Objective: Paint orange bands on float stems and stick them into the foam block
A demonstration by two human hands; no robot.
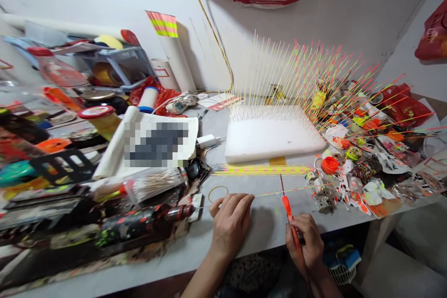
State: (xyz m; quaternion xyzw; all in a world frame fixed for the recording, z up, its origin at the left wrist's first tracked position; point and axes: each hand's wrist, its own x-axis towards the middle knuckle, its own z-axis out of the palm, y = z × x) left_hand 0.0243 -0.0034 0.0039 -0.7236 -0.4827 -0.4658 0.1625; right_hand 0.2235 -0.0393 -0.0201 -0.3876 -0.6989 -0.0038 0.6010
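My left hand (232, 221) is closed, fingers bent, around a thin painted rod (267, 193) with greenish and pinkish bands. The rod runs almost level across the table, its left end reaching toward a dark bottle-like object (139, 223). In my right hand (305, 240) is a slim orange-red tool (287, 207) with a thin dark tip, like a paintbrush. It points away from me and crosses the rod where the tip begins; whether they touch I cannot tell. Behind both hands lies a row of yellow and pink banded rods (261, 170).
A white foam block (272, 137) holds many upright thin rods fanning out. Paint-stained clutter and an open orange pot (329, 165) sit at right. At left are a pack of cotton swabs (157, 184), a notepad (117, 144) and jars (99, 118). A rubber band (218, 187) lies nearby.
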